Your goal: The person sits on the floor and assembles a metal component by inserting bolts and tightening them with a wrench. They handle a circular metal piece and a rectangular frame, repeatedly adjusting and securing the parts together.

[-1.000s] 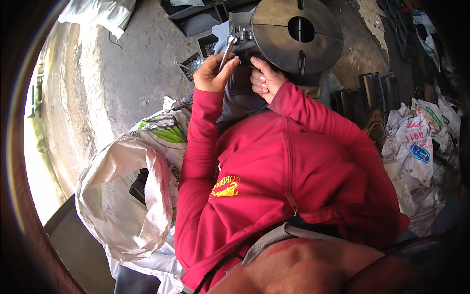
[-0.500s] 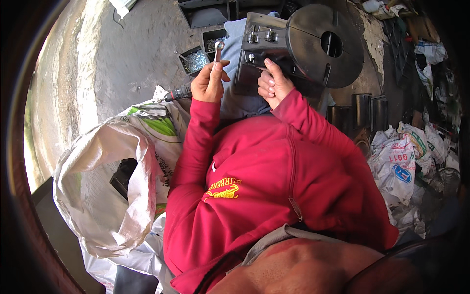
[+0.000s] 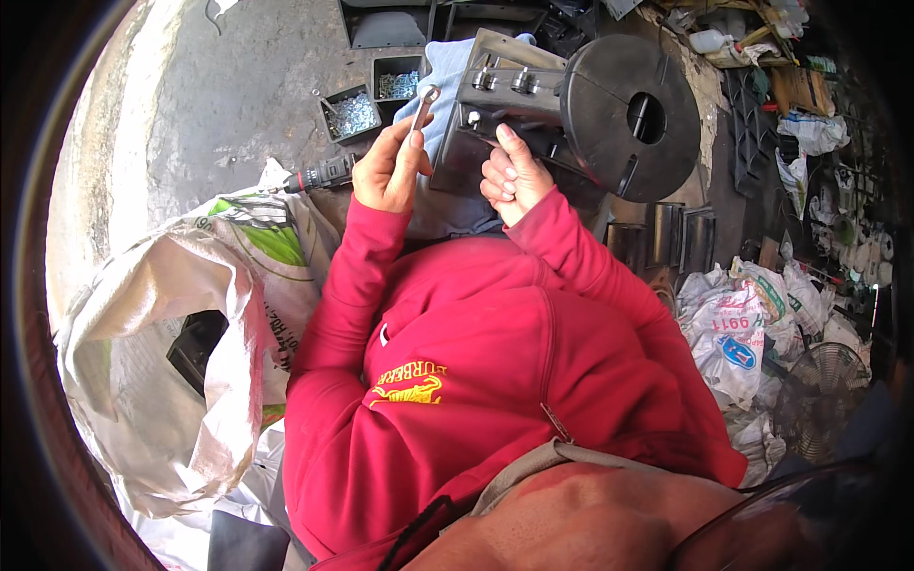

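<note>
Right now my hands are apart, both upper centre of frame. Left hand (image 3: 388, 169) is closed around a wrench (image 3: 422, 112), ring end up and off every fastener. Right hand (image 3: 517, 178) is at the lower edge of the black bracket (image 3: 533, 107), fingers curled in, thumb up; from this angle can't tell if the fist holds anything or touches the bracket.

Bracket is upper centre, slotted black disc (image 3: 605, 105) at its right end, blue cloth (image 3: 444, 71) along its left edge.

Progress, my read: two metal fasteners (image 3: 522, 82) sit in place along the upper part, and a bright bolt head (image 3: 473, 119) shows lower left, so the fitting looks partly done. Tightness isn't readable, so can't count what's left to tighten. Loose hardware fills two small trays (image 3: 332, 131) upper left of centre; power drill (image 3: 328, 173) lies below them, in neither hand
</note>
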The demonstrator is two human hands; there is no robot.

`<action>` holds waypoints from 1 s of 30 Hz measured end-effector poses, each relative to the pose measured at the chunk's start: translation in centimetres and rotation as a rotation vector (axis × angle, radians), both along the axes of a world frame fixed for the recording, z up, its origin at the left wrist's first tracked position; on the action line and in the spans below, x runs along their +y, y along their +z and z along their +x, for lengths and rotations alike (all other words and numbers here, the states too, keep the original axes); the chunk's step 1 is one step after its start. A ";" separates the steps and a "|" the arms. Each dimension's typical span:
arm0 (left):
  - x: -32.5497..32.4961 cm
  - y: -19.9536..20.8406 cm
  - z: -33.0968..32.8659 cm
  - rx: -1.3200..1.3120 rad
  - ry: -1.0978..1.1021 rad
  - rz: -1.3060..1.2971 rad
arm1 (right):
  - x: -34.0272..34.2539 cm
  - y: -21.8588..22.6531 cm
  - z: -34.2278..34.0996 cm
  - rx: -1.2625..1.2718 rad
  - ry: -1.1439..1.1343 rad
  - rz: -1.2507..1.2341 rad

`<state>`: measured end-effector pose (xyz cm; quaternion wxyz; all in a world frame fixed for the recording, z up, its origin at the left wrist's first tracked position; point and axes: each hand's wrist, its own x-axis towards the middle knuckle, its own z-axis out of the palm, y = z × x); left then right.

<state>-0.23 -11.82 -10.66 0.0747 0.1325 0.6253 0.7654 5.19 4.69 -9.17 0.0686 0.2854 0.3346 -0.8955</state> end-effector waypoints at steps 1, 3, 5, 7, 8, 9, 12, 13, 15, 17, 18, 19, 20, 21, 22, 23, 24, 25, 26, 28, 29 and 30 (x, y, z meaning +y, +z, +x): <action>0.0 0.1 0.0 0.005 -0.005 -0.007 | 0.0 0.2 -0.1 -0.002 -0.002 -0.002; 0.0 0.2 0.0 -0.013 0.004 -0.006 | -0.1 0.3 -0.2 -0.005 -0.011 -0.011; 0.0 0.4 -0.1 -0.035 0.009 0.008 | 0.2 -0.2 0.1 0.034 0.021 -0.046; 0.1 0.5 -0.5 -0.060 0.011 0.038 | 0.3 -0.5 0.2 0.047 0.039 -0.060; 0.2 0.3 -0.6 -0.053 -0.005 0.024 | 0.4 -0.5 0.2 0.040 0.041 -0.056; 0.4 -0.1 -0.8 -0.047 -0.021 0.010 | 0.4 -0.5 0.2 0.033 0.043 -0.051; 1.1 -0.7 -0.9 0.027 -0.034 -0.030 | 0.4 -0.7 0.2 0.041 0.048 -0.030; 1.4 -0.9 -0.9 0.061 -0.032 -0.043 | 0.4 -0.7 0.2 0.033 0.046 -0.024; 1.7 -0.9 -1.3 0.068 -0.024 -0.047 | 0.3 -0.6 0.3 0.020 0.041 -0.012; 1.7 -0.3 -1.6 -0.044 -0.065 0.001 | 0.1 -0.4 0.2 0.004 0.012 -0.005; 1.8 -0.4 -1.7 0.033 -0.044 -0.011 | 0.0 -0.2 0.1 -0.004 -0.003 -0.001; 1.9 -0.5 -1.9 0.110 -0.023 -0.023 | -0.1 -0.1 0.1 -0.007 -0.003 0.003; 2.1 -0.6 -2.1 0.188 -0.003 -0.036 | -0.1 0.0 0.1 -0.009 -0.005 0.005; 2.1 -0.7 -2.5 0.225 -0.004 -0.075 | -0.1 0.0 0.1 -0.011 -0.007 0.008; 2.1 -0.6 -3.1 0.262 -0.005 -0.114 | -0.1 -0.1 0.2 -0.002 -0.010 0.001; 2.2 -0.3 -3.7 0.301 -0.002 -0.151 | -0.1 -0.2 0.2 0.009 -0.009 -0.003; 2.5 0.3 -4.5 0.259 -0.056 -0.049 | 0.0 -0.2 0.2 0.020 -0.009 -0.008; 2.8 1.0 -5.2 0.407 -0.103 -0.036 | 0.0 -0.2 0.3 0.023 -0.009 -0.006; 3.2 2.6 -6.0 0.559 -0.147 -0.025 | 0.0 -0.2 0.3 0.031 -0.007 -0.006; 3.8 4.9 -7.8 0.864 -0.268 -0.117 | 0.0 0.1 0.2 0.061 0.006 -0.006; 3.6 6.5 -7.7 0.816 -0.432 -0.311 | 0.1 -0.2 0.3 0.060 -0.003 -0.021; 4.1 7.2 -8.2 0.848 -0.475 -0.380 | 0.1 -0.4 0.2 0.055 -0.007 -0.037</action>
